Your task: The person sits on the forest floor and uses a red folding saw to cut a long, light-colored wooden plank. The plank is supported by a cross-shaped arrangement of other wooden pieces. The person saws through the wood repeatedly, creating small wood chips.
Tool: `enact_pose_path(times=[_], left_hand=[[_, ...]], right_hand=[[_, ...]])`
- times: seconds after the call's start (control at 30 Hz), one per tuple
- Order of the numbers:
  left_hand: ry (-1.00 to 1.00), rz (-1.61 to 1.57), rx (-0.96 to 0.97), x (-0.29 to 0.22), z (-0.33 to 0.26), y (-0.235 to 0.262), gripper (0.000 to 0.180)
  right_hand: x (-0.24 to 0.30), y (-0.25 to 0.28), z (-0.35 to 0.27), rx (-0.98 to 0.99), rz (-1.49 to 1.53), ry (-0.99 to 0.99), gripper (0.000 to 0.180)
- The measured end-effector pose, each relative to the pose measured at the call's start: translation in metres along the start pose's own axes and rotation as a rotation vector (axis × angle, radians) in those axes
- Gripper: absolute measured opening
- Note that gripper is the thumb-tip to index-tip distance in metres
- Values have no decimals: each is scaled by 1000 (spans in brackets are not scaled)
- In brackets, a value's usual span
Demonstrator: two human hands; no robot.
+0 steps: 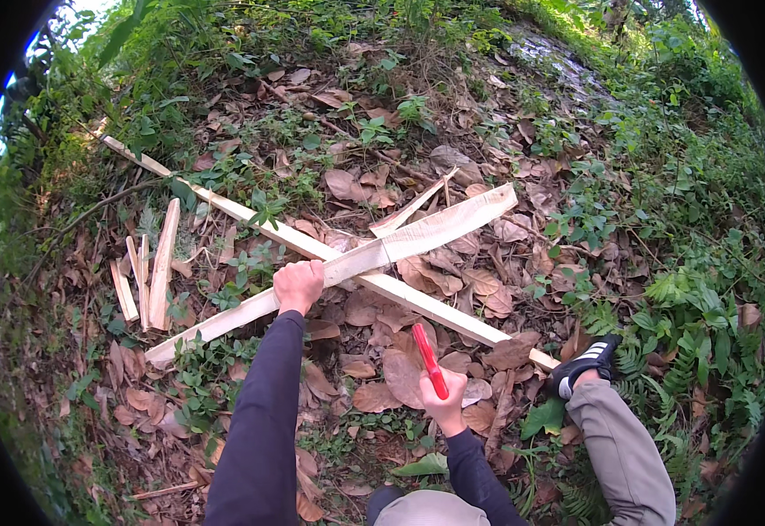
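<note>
My left hand is closed around a pale wooden plank, near the plank's middle. This plank slants from lower left to upper right and lies across a longer, narrower wooden strip. A thin dark line crosses the plank to the right of my hand. In my right hand, wrapped by the fingers, is a slim red tool pointing up and slightly left. Its lower end is partly hidden by the hand, and its exact kind cannot be made out. The tool is apart from the wood.
Several split wood pieces lie at the left, and a thin splintered piece is beyond the plank. My shoe is at the strip's right end. Dry leaves, green plants and twigs cover the sloping ground.
</note>
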State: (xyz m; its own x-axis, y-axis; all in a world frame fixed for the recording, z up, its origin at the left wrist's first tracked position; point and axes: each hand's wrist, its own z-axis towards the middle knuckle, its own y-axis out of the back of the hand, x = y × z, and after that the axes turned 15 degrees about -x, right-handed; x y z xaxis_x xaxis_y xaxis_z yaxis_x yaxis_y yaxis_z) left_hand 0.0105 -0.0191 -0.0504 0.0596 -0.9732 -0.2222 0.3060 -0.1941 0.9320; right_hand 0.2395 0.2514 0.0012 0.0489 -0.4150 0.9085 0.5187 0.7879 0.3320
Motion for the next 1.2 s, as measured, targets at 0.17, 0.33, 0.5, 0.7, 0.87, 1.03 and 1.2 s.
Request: enact_pose_path(times=[0.17,0.33,0.5,0.7,0.87,1.03,1.2], left_hand=[[4,-1,-6,-8,6,1,56],[-20,46,41,1,4,0,54],[-2,28,-14,-7,2,4,54],[-4,21,-66,0,2,-2,54],[-15,26,-41,-4,-3,-3,53],[-38,2,-163,3,-4,-10,50],[-37,23,-165,1,6,-5,49]], right_hand=[[20,49,-28,29,-55,-7,12],[45,-4,35,-20,-47,-21,26],[65,44,-8,-42,-120,-91,25],[69,-13,45,-54,-60,-107,26],[61,46,-23,-96,-25,-128,24],[63,2,34,-119,-39,-162,28],[81,36,-11,-115,-67,-96,29]])
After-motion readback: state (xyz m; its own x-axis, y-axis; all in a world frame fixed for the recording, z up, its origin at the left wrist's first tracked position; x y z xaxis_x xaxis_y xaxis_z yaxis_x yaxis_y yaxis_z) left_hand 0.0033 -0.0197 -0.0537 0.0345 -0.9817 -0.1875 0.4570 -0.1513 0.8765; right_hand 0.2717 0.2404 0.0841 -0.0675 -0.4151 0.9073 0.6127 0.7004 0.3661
